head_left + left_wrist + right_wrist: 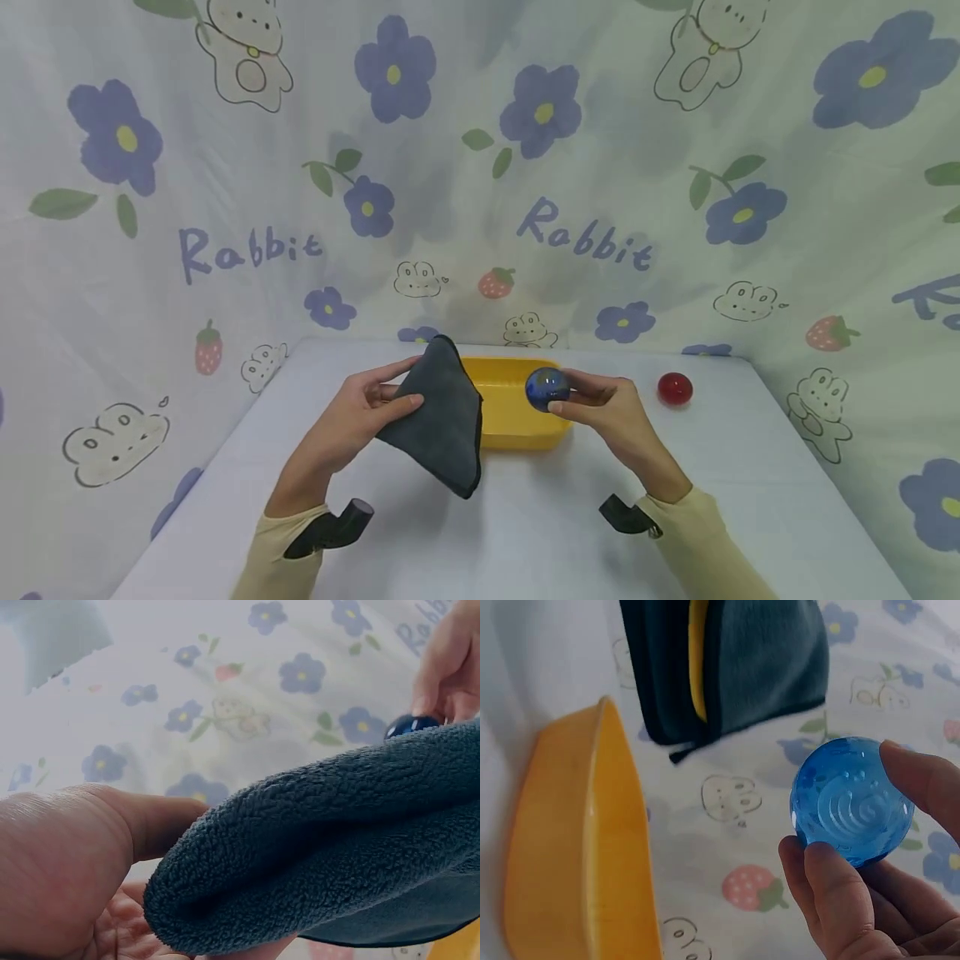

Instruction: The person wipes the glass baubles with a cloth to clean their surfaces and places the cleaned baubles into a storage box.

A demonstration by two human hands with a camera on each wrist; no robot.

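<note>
In my left hand (367,408) I hold a folded dark grey-blue cloth (442,421), pinched between thumb and fingers; its plush fold (300,840) fills much of the left wrist view. My right hand (611,408) pinches a clear blue glass ball (851,801) with a swirl pattern, thumb on one side and fingers on the other. Both things are held up in front of a yellow plastic basin (517,432), with the cloth covering the basin's left part in the head view. Cloth and ball are apart.
A red glass ball (675,389) lies on the white table (750,500), right of the basin. Behind the table hangs a white curtain (450,167) printed with flowers and rabbits. A black wrist camera (330,531) is on the left sleeve, another (628,515) on the right.
</note>
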